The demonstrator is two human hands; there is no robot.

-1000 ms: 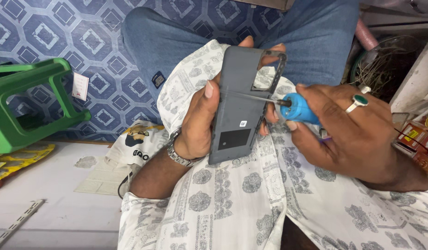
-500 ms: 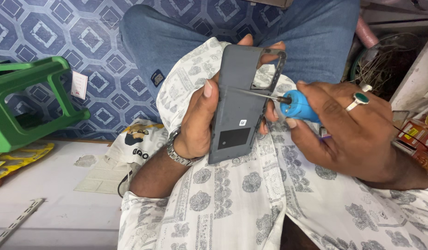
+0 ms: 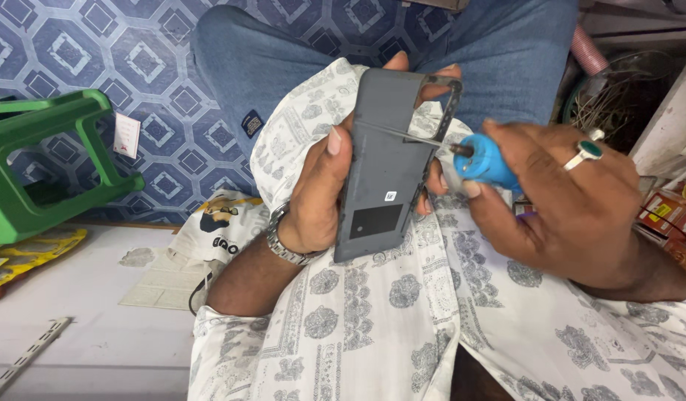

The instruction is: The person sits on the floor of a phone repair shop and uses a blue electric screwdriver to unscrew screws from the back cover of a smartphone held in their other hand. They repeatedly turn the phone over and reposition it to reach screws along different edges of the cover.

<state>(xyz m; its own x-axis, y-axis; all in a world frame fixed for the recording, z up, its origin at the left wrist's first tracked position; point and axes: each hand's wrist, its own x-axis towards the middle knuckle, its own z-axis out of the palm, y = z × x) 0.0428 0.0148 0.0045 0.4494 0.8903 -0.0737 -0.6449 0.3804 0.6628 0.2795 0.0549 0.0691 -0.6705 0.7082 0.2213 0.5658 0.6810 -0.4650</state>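
Labels, tags and packages around the seated person

A small white label (image 3: 389,196) sits on the grey back panel (image 3: 384,163), just above a dark rectangular patch (image 3: 376,220) on the same panel. A white paper tag (image 3: 127,135) with red marks lies on the blue patterned floor, just beside the green stool (image 3: 42,167). A small dark label (image 3: 253,123) is on the jeans. At the right edge stand red and yellow boxes (image 3: 664,212). A yellow packet (image 3: 31,249) lies under the stool at the left.
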